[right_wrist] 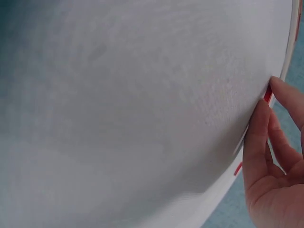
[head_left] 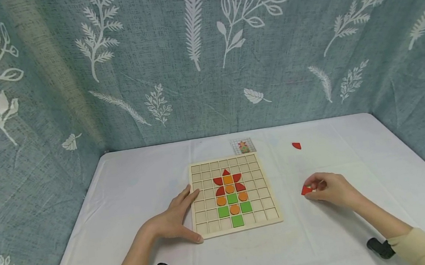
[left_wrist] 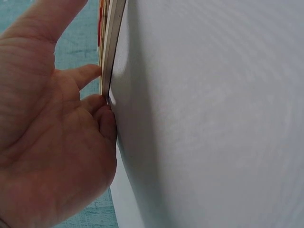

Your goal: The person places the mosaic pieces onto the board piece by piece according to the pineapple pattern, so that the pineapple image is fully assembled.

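A light wooden grid board (head_left: 206, 219) lies on the table, bearing a flower-like figure of red petal-shaped pieces (head_left: 219, 190), a red triangle (head_left: 226, 172), orange discs (head_left: 234, 209), an orange square (head_left: 227, 179) and green squares (head_left: 237, 221). My left hand (head_left: 171, 221) rests at the board's left side, thumb and fingers spread, fingertips on its frame; the left wrist view shows them at the board's edge (left_wrist: 112, 52). To the right of the board, my right hand (head_left: 331, 189) pinches a small red piece (head_left: 306, 190) between thumb and fingers, close over the white cloth.
Another red petal-shaped piece (head_left: 296, 145) lies farther back on the right. Behind the board is a small pattern card (head_left: 243, 146) with a similar figure on a grid. A white cloth (head_left: 136, 179) covers the table, and a green leaf-patterned curtain (head_left: 172, 46) hangs behind it.
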Motion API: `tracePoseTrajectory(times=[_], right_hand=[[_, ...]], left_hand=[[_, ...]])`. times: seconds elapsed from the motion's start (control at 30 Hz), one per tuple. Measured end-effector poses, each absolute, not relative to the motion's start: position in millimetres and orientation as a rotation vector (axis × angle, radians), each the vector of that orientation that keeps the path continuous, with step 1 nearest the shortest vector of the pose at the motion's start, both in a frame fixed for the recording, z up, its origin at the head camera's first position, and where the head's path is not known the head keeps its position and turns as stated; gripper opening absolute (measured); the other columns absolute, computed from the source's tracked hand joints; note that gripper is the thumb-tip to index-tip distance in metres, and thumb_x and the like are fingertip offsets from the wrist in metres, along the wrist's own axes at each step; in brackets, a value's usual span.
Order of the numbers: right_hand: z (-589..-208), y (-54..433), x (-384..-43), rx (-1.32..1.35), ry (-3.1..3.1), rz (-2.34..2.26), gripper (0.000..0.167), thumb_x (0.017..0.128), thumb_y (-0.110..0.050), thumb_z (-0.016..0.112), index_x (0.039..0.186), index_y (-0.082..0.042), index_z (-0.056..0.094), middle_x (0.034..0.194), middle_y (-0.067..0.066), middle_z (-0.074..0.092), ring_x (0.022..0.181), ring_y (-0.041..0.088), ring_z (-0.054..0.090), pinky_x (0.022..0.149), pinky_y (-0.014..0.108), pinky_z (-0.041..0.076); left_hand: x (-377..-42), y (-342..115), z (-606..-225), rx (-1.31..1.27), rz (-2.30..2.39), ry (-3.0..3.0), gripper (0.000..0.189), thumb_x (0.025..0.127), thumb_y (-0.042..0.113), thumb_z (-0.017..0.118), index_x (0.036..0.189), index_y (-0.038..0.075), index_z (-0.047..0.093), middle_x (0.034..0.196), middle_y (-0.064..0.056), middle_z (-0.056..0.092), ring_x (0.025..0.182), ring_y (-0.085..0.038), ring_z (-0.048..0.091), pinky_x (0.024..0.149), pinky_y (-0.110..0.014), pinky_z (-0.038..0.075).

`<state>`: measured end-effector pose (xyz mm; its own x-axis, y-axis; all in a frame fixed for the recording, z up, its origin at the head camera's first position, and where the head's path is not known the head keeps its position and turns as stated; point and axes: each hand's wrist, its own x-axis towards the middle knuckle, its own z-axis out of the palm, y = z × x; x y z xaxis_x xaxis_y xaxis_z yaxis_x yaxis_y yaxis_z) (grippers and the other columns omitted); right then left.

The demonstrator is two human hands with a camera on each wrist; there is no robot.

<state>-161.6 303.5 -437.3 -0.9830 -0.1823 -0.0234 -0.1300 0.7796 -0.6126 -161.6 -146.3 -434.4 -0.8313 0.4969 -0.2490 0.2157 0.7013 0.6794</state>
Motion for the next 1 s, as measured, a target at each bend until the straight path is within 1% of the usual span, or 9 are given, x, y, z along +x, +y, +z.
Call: tracePoseTrajectory(times=[0.13,0.33,0.5,0.6,0.8,0.93,1.0], right_hand=[[-437.8,304.2,-163.0,-0.299,2.869,-1.017,0.027,0.079,-0.021,0.082,0.101,-0.011,0.071,0.081,-0.003,0.056,0.078,0.017,0.053,0.063,0.024,0.046],[-437.5,304.0,-163.7,-0.333,2.875,-1.025,0.024,0.079,-0.019,0.082,0.099,-0.011,0.071,0.080,-0.004,0.058,0.075,0.016,0.054,0.064,0.024,0.046],[-437.0,298.2,-163.1,-0.340,2.862,-1.075,0.027,0.080,-0.023,0.082,0.101,-0.009,0.072,0.078,-0.004,0.061,0.073,0.014,0.055,0.060,0.024,0.047],[-437.2,293.1,-163.5,-0.299,2.802,-1.155,0.029,0.080,-0.025,0.081,0.103,-0.010,0.073,0.077,-0.002,0.062,0.072,0.015,0.055,0.058,0.025,0.049],[-435.1,279.2,-162.5,-0.279,2.668,-1.309,0.032,0.081,-0.026,0.081,0.106,-0.008,0.072,0.079,0.003,0.063,0.068,0.017,0.059,0.060,0.028,0.053],[-432.6,265.6,-161.7,-0.324,2.617,-1.358,0.031,0.081,-0.025,0.080,0.107,-0.009,0.072,0.082,0.003,0.064,0.073,0.017,0.061,0.063,0.029,0.054],[-432.3,256.8,-162.0,-0.330,2.599,-1.360,0.029,0.080,-0.026,0.081,0.105,-0.012,0.073,0.084,0.003,0.064,0.075,0.017,0.061,0.064,0.029,0.054]], left_hand=[[-161.7,-146.5,-434.6,0.553,0.923,2.493,0.122,0.062,0.041,0.091,0.156,0.009,0.021,0.162,-0.018,0.002,0.146,-0.043,0.004,0.109,-0.066,0.019],[-161.6,-147.0,-435.3,0.556,0.925,2.494,0.122,0.062,0.041,0.091,0.156,0.008,0.021,0.162,-0.018,0.001,0.146,-0.043,0.004,0.109,-0.066,0.019],[-161.6,-146.7,-437.1,0.553,0.924,2.495,0.122,0.062,0.042,0.091,0.156,0.008,0.021,0.162,-0.018,0.002,0.146,-0.043,0.004,0.108,-0.066,0.019],[-161.7,-146.6,-438.1,0.552,0.922,2.495,0.122,0.061,0.042,0.091,0.156,0.008,0.021,0.162,-0.018,0.002,0.146,-0.043,0.004,0.109,-0.066,0.019],[-161.6,-145.8,-438.4,0.546,0.922,2.494,0.123,0.061,0.041,0.091,0.156,0.008,0.020,0.162,-0.018,0.001,0.146,-0.044,0.004,0.109,-0.066,0.018],[-161.5,-146.0,-437.9,0.553,0.920,2.498,0.123,0.061,0.041,0.091,0.156,0.008,0.020,0.162,-0.019,0.001,0.146,-0.044,0.004,0.109,-0.066,0.019],[-161.6,-146.2,-437.6,0.557,0.919,2.500,0.123,0.061,0.041,0.091,0.156,0.008,0.020,0.162,-0.019,0.001,0.146,-0.044,0.004,0.109,-0.066,0.019]])
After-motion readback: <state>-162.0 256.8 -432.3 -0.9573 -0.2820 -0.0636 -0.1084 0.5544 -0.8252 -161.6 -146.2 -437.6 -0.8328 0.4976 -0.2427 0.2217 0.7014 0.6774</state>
